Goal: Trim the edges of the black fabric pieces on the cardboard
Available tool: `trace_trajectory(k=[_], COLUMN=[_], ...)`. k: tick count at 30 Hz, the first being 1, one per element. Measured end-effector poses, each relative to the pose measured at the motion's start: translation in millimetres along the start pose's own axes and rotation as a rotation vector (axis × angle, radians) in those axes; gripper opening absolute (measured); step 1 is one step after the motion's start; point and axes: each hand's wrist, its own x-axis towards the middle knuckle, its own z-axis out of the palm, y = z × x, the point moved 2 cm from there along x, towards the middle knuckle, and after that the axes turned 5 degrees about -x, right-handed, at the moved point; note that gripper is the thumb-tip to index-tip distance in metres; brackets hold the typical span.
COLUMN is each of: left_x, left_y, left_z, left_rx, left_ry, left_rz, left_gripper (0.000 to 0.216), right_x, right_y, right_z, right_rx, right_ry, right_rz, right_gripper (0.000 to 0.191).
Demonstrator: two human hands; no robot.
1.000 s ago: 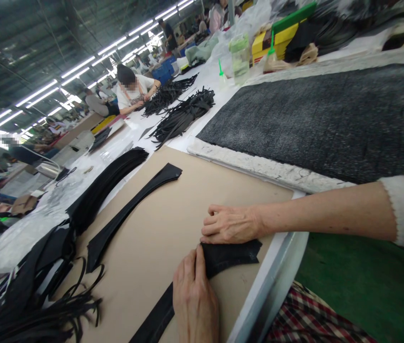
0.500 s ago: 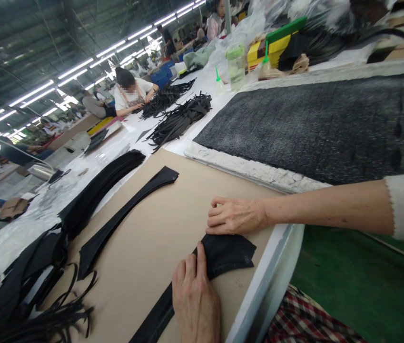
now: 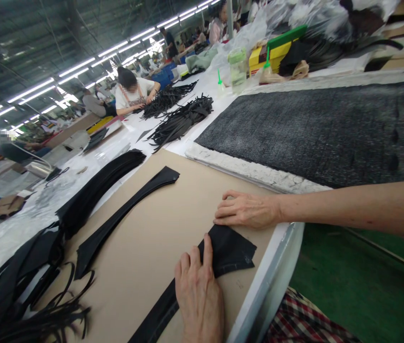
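A long black strip piece [image 3: 232, 248], looking like leather or synthetic material, lies on the tan board with its wide end near the table edge. My left hand [image 3: 201, 290] rests flat across its narrower part, fingers stretched out and pressing it down. At the wide end's upper edge is my right hand [image 3: 246, 209], its fingers curled and closed, the fingertips at the black edge; the thumb is hidden. A second black strip piece [image 3: 126, 209] of similar shape lies apart, farther left on the board.
The tan board [image 3: 194, 186] covers the near tabletop. A stack of black strips [image 3: 102, 188] and tangled black scraps [image 3: 26, 300] lie left. A dark textured sheet [image 3: 312, 128] sits on a white slab at right. Bottles, a yellow box [image 3: 271, 55] and a co-worker [image 3: 135, 93] are farther back.
My right hand has shifted slightly right and up along the piece's edge, and more of the wide end shows. My left hand has moved slightly right and stays on the piece.
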Motion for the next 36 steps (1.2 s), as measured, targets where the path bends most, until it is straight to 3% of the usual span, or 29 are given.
trace_trajectory(k=[6,13,21,27,31,36], left_x=[0.9,-25.5,-101.9,-188.1,-237.3,-261.9], left_y=[4.8,-10.0,-67.8,-148.0,-198.1,-231.1], left_z=[-0.4,5.2,4.5,-0.3,-11.7,-14.3], left_rx=[0.001,-0.194,-0.132,0.065,0.035,-0.240], left_ry=[0.000,0.069,0.170,0.082,-0.085,0.001], left_rz=[-0.034,-0.149,-0.203,-0.251,-0.582,-1.011], left_gripper=[0.062,0.051,0.053,0.053,0.047,0.055], right_x=[9.7,32.0,29.7,27.3,25.2,34.1], right_y=[-16.3,-46.5,-43.6,-42.9,-39.6,-35.6], right_z=[-10.6,6.6,9.5,13.8,20.5,16.5], right_rx=[0.033,0.102,0.029,0.018,0.041,0.128], right_ry=[0.089,0.021,0.044,0.019,0.014,0.051], right_rz=[0.172,0.167,0.145,0.147,0.131,0.246], right_gripper=[0.036,0.040,0.050,0.055,0.060,0.047])
